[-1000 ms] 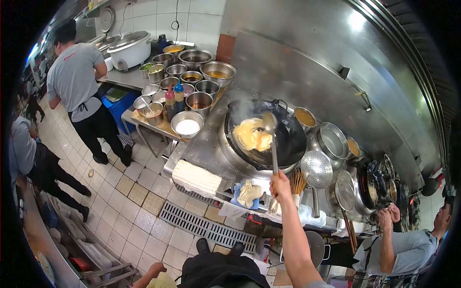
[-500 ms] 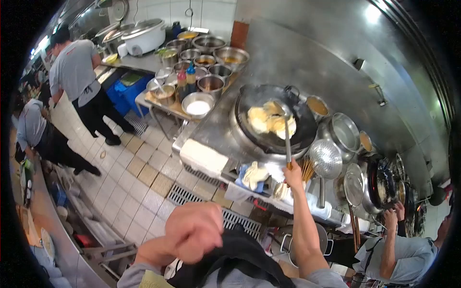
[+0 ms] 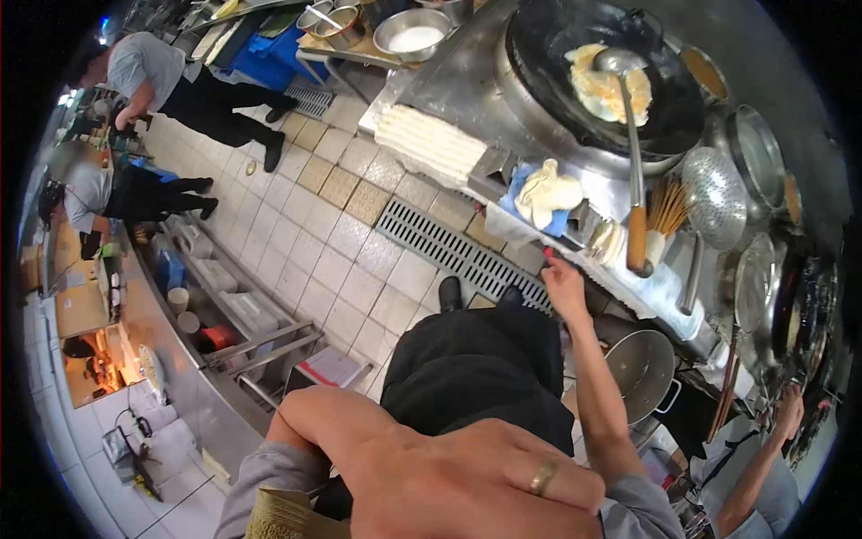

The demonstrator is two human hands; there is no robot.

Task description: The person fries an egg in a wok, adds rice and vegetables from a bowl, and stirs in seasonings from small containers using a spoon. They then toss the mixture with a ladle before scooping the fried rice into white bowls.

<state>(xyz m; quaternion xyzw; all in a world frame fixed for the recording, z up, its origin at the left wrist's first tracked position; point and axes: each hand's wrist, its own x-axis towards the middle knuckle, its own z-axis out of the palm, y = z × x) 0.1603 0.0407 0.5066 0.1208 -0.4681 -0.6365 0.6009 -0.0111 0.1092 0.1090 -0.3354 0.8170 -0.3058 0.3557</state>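
Note:
Large and close to the camera, my left hand (image 3: 476, 481) shows its back and a ring, with the fingers curled; anything inside them is hidden. My right hand (image 3: 565, 286) is at the stove's front edge, its fingertips closed at a small red knob (image 3: 549, 253). A ladle (image 3: 633, 135) with a wooden handle leans in the black wok (image 3: 548, 85), unheld, its bowl on a flat yellow and white egg-like food (image 3: 593, 85). A folded cream cloth (image 3: 546, 193) lies on a blue one by the stove front.
A perforated skimmer (image 3: 714, 198) and bamboo sticks (image 3: 666, 211) stand right of the ladle handle. A steel pot (image 3: 642, 373) is below right. A co-worker's hand (image 3: 789, 411) is at far right. Two people stand at upper left. A floor grate (image 3: 449, 247) runs below the stove.
My right hand has let go of the ladle and moved down to the stove front. The ladle now rests in the wok. My left hand is nearer the camera, and the view has tilted down.

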